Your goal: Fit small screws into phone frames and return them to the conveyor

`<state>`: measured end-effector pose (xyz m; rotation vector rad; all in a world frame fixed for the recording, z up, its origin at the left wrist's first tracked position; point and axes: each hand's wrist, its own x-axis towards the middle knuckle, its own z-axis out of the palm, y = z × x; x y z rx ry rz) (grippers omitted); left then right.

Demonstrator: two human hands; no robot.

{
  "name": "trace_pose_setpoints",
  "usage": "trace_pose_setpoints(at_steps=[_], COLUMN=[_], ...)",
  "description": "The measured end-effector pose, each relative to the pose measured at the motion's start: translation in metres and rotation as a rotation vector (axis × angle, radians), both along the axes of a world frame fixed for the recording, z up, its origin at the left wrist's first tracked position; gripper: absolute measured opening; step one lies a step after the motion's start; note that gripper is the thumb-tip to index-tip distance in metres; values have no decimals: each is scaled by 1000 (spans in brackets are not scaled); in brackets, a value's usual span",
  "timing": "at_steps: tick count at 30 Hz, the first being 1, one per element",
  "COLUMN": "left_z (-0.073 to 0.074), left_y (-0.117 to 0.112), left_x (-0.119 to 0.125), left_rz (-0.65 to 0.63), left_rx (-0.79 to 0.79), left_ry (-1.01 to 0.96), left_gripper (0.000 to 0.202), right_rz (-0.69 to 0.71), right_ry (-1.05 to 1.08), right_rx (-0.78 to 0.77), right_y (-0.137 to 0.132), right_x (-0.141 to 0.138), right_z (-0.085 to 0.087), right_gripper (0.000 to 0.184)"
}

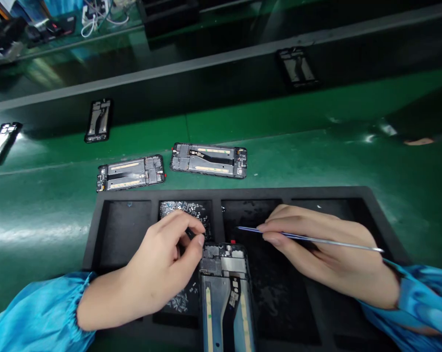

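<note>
An opened smartphone [228, 303] with its inner frame and black ribbon cable showing lies over the black compartment tray [111, 195], its lower end cut off by the picture edge. My left hand [165, 266] is at the phone's upper left corner, thumb and index finger pinched together; whatever may be between them is too small to make out. My right hand [323, 244] holds thin metal tweezers [298, 237] like a pen, their tips pointing left above the tray, apart from the phone. Small metallic pieces [180, 208] fill a compartment behind my left hand.
Two more opened phones [208, 160] [130, 173] lie on the green table [298, 161] behind the tray. Farther back are other opened phones [98, 121] [298, 67] [1, 143]. A grey rail [206, 63] crosses the back. Cables [92, 22] sit at top left.
</note>
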<state>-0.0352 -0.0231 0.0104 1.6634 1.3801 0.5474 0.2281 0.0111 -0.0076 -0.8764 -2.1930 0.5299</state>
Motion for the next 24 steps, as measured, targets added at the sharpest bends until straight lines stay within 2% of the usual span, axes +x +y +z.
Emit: trace_pose_setpoints(at_steps=[10, 13, 17, 21, 24], left_z=[0, 1, 1, -2, -4], left_y=[-1, 2, 8, 17, 23], left_x=[-1, 0, 0, -2, -3], left_rz=[-35, -60, -63, -64, -79], left_rx=[-78, -197, -433, -635, -721], left_ry=[59, 36, -108, -232, -290], left_gripper=[17, 17, 15, 14, 14], right_rz=[41, 63, 31, 88, 105], right_ry=[-18, -7, -54, -19, 53], right_rx=[23, 5, -14, -122, -179], right_y=[1, 0, 1, 3, 2], right_x=[-1, 3, 2, -17, -34], right_z=[-4, -1, 19, 35, 32], right_gripper=[18, 17, 14, 3, 8])
